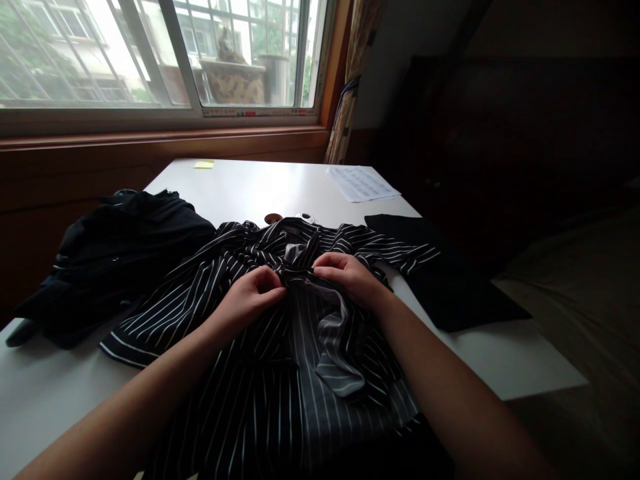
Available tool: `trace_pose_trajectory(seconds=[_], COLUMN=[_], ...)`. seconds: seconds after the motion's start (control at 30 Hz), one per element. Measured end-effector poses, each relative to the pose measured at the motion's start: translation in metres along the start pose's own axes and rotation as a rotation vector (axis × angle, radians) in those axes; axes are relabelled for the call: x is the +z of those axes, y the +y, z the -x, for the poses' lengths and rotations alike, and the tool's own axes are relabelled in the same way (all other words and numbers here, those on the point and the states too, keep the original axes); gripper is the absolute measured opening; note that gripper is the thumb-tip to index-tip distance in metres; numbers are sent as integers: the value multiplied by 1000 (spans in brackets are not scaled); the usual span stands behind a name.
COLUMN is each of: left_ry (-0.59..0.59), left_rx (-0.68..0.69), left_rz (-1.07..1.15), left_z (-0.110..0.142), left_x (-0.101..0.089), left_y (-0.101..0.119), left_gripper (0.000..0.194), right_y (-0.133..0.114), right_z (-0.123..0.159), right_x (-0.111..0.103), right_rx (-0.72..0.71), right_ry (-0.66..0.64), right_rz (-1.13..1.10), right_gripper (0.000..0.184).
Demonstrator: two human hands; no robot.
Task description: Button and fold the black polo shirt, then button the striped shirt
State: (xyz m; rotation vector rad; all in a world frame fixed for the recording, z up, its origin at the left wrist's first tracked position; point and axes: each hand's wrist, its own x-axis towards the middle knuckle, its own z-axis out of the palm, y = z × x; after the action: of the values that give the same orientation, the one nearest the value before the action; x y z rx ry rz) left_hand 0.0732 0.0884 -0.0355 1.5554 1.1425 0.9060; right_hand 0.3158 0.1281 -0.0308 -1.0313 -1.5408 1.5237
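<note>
A black garment with white stripes, with sleeves and a collar opening, lies spread over the near part of the white table. My left hand pinches its cloth near the front opening, thumb against fingers. Just to the right, my right hand is closed on the same strip of cloth, a short gap from the left. Below the hands the front hangs apart, and the greyish inner side of the fabric shows. The garment's lower end runs out of the picture toward me.
A heap of dark clothes lies at the left, and a flat black cloth at the right. Printed sheets and a yellow note rest on the table's far side. Behind the garment sit a brown disc and a white ring-shaped item.
</note>
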Motion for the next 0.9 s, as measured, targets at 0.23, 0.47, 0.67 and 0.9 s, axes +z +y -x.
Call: trace_pose_trajectory(seconds=[0.23,0.47,0.67,0.9], left_ry=[21,-1,1,24], left_rx=[-29,-65,-39,-65], left_rz=[348,220,24,224], left_z=[2,1,0,0], left_x=[4,13,15,16], left_y=[4,-4,-9,-7], left_gripper=[24,20,13,21], right_y=[2,2,1,8], right_z=[-1,-1,1,0], right_x=[16,28,34,41], right_rx=[-58,-104,-217,-390], right_ry=[-39,-38,-6,-6], right_rz=[93,104,205,520], right_gripper=[27,27,21,9])
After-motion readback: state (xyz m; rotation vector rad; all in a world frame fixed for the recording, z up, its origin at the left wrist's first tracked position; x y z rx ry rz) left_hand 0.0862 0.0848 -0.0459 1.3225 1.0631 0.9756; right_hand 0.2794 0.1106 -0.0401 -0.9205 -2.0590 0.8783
